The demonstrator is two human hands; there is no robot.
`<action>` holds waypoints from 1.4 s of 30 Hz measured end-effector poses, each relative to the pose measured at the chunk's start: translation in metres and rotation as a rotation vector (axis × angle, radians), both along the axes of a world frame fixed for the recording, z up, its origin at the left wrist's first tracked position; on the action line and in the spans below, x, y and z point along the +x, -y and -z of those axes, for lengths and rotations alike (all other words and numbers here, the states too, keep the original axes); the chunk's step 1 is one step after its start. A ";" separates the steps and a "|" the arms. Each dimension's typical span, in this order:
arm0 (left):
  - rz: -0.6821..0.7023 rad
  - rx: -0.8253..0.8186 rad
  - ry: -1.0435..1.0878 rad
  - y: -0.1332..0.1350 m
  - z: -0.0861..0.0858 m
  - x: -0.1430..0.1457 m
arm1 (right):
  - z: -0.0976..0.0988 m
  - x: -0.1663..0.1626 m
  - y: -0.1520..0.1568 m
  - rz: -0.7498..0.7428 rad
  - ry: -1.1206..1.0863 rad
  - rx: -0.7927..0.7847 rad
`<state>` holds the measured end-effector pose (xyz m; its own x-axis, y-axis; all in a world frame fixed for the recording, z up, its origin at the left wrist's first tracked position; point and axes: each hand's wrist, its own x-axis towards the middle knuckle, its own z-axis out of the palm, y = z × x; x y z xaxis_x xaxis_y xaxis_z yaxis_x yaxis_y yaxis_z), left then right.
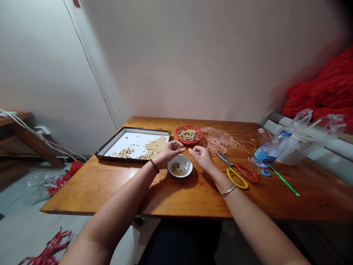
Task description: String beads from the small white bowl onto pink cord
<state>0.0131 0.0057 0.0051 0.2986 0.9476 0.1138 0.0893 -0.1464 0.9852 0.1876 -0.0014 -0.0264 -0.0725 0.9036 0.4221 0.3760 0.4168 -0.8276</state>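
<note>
My left hand [168,151] and my right hand [202,156] hover close together just above a small white bowl [179,166] that holds several beads. Both hands have their fingertips pinched. The right pinches something small that looks like beads; what the left pinches is too small to make out. A dark bead bracelet circles my left wrist and a thin metal bangle my right. A black-rimmed tray [135,144] with scattered tan and dark beads lies to the left of the hands.
A red basket [189,134] of strung beads and a pile of pink cords [220,140] sit behind the bowl. Scissors [237,172] with yellow and red handles, a tipped water bottle [268,148], its blue cap, a green stick [284,180] and plastic bags lie right. Red cords litter the floor.
</note>
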 end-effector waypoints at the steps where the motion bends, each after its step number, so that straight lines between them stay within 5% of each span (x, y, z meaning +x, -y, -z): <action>1: 0.006 0.001 0.010 0.001 0.000 0.000 | -0.001 0.000 0.001 0.008 0.007 -0.002; 14: 0.026 0.009 -0.006 -0.002 0.004 0.000 | -0.001 0.000 0.003 0.038 0.055 0.001; 23: -0.021 0.450 -0.331 0.001 0.007 0.002 | 0.006 -0.002 -0.003 -0.079 -0.052 -0.078; 30: -0.099 0.546 -0.459 0.003 0.008 0.004 | 0.000 -0.002 -0.003 -0.198 -0.186 -0.198; 42: -0.001 0.384 -0.145 -0.001 0.014 0.009 | 0.001 0.000 -0.003 -0.230 -0.312 -0.422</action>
